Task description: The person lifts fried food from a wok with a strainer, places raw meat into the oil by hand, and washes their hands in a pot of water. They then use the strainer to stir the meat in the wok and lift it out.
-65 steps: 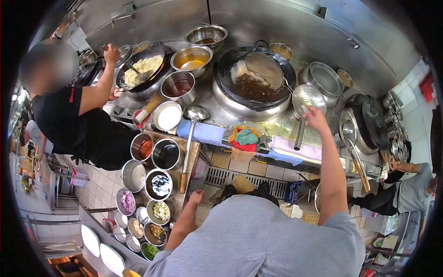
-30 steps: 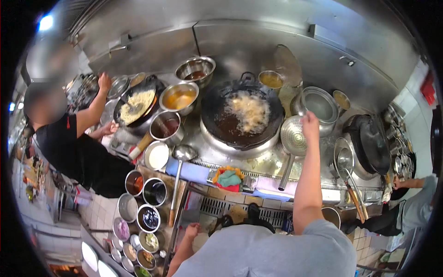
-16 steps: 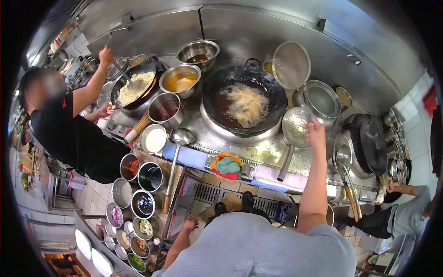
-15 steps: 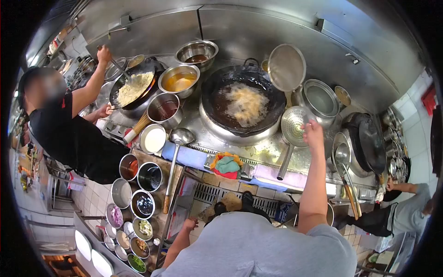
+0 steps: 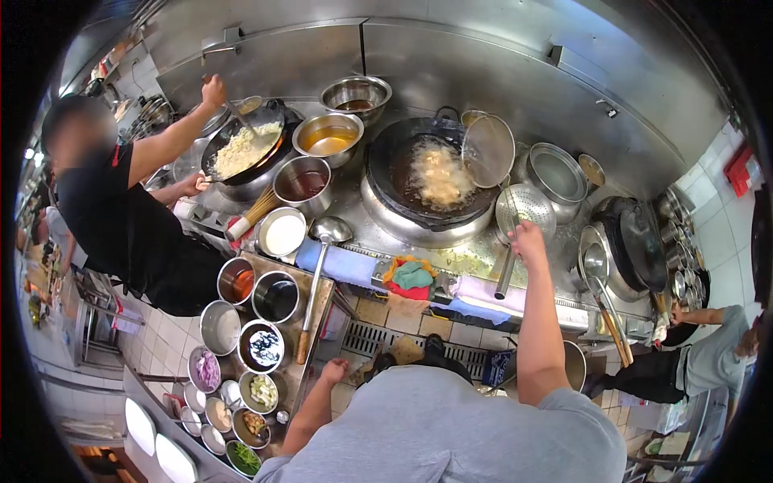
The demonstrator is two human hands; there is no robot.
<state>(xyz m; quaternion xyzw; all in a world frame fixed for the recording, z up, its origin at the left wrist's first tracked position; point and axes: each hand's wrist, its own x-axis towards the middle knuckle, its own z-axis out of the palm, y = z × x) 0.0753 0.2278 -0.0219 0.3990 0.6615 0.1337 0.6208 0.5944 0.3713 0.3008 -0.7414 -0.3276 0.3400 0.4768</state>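
My right hand (image 5: 527,243) is closed around the thin handle of a round fine-mesh strainer (image 5: 489,150). The strainer is tilted over the right side of a black wok (image 5: 382,181), where pale food (image 5: 441,173) bubbles in dark oil. Under my right hand lies a perforated skimmer (image 5: 535,211) with its handle pointing towards me. My left hand (image 5: 335,371) hangs low near the side table, its fingers curled and nothing visible in them.
Bowls of yellow liquid (image 5: 328,140) and red sauce (image 5: 303,184) stand left of the wok. A ladle (image 5: 331,230) rests across the side table among several ingredient pots. At left, a co-worker (image 5: 137,201) stirs another wok (image 5: 278,153). Another person (image 5: 700,366) stands far right.
My right hand has lowered the mesh strainer leftward, from upright beside the wok to over its right side. My left hand stays low. The whole view has shifted slightly.
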